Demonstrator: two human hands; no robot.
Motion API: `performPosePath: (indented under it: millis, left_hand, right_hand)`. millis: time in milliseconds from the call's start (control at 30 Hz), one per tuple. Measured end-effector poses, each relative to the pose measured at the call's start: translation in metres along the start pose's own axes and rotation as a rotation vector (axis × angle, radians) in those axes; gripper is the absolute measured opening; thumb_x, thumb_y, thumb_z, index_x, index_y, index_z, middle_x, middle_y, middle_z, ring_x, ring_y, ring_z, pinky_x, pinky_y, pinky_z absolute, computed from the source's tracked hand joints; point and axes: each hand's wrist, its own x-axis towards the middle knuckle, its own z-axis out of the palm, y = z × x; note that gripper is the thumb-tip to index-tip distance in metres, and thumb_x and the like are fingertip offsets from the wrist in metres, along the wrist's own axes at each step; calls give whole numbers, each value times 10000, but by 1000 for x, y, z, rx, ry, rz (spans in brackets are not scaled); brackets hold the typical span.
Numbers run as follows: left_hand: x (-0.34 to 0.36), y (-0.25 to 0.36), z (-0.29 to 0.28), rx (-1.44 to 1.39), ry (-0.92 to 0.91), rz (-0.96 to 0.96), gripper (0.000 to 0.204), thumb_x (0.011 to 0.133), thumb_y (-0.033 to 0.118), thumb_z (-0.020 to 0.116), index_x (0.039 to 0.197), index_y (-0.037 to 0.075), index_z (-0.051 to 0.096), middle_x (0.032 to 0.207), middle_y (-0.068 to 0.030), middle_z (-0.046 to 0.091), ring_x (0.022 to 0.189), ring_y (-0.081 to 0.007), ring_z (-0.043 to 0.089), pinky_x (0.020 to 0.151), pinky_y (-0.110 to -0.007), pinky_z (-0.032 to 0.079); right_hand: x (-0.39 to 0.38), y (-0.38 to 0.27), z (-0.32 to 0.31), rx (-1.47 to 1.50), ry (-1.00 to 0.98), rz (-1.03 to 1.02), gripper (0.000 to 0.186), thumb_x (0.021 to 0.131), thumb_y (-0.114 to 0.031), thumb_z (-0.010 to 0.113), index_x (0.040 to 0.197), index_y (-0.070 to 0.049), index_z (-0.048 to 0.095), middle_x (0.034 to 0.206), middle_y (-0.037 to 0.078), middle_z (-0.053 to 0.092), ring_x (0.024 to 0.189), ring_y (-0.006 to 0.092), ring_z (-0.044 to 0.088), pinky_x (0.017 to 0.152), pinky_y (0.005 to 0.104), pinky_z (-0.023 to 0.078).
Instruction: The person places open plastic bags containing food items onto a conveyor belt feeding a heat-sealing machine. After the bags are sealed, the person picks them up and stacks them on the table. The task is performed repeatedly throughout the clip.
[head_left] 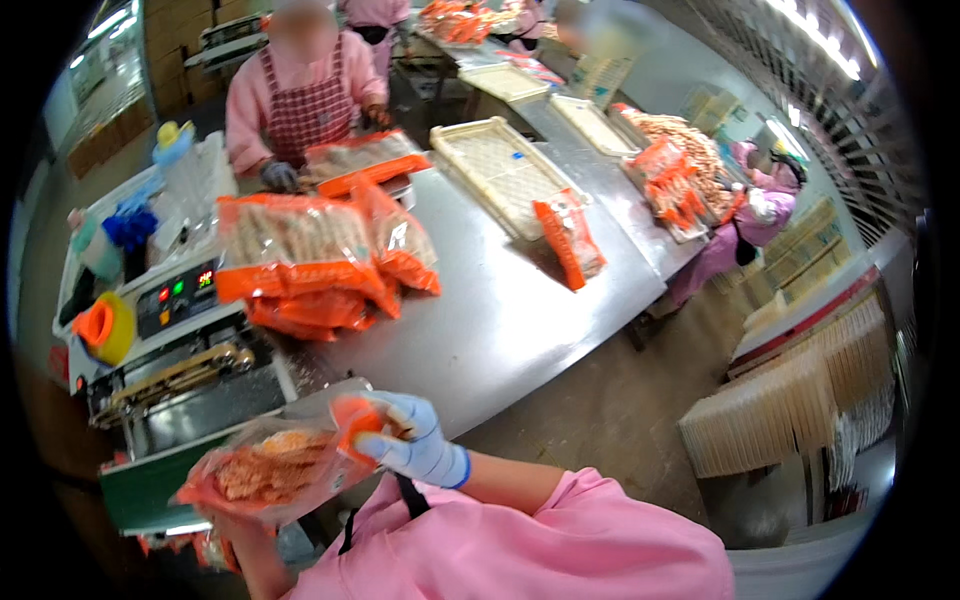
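A clear plastic bag [275,465] with orange ends, filled with pale brown pieces of food, is held in front of me over the sealing machine's near edge. My right hand [420,445], in a white glove with a blue cuff, is closed on the bag's orange end, thumb and fingers pinching it. Under the bag's other end is my left hand [228,522], supporting it; the bag hides most of its fingers. A bag sealer [180,390] with a dark bed and a brass-coloured bar lies just beyond the bag. Filled orange-and-clear bags [300,250] are piled on the steel table [470,330].
Across the table a person in a checked apron [310,85] handles another filled bag [360,160]. A cream tray [490,170] and a single bag [570,240] lie to the right. A yellow-orange tape roll [108,328] sits beside the sealer's control panel [178,300]. Stacked trays [790,400] stand far right.
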Motion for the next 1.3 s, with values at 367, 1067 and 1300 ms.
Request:
performPosePath:
  millis: [367, 1067, 1300]
  left_hand:
    - [60, -31, 37, -255, 552, -493, 247, 959, 258, 566, 1037, 35, 638, 987, -63, 665, 878, -148, 628, 820, -300, 494]
    - [30, 16, 48, 405, 466, 138, 310, 1003, 234, 468, 929, -29, 614, 855, -38, 623, 763, -84, 532, 667, -240, 423]
    - [8, 7, 46, 427, 131, 320, 484, 984, 441, 439, 1127, -8, 549, 1141, -274, 620, 1080, -368, 618, 945, -452, 487]
  right_hand:
    - [27, 55, 7, -329, 410, 281, 220, 968, -161, 522, 944, 22, 642, 695, -4, 535, 610, 84, 429, 541, 264, 387]
    - [26, -12, 24, -81, 498, 87, 246, 944, -152, 508, 826, 25, 632, 726, 92, 647, 603, 145, 560, 557, 279, 444]
    - [42, -52, -9, -180, 201, -666, 345, 919, -304, 522, 1072, 2, 569, 879, 207, 630, 699, 314, 617, 570, 391, 488]
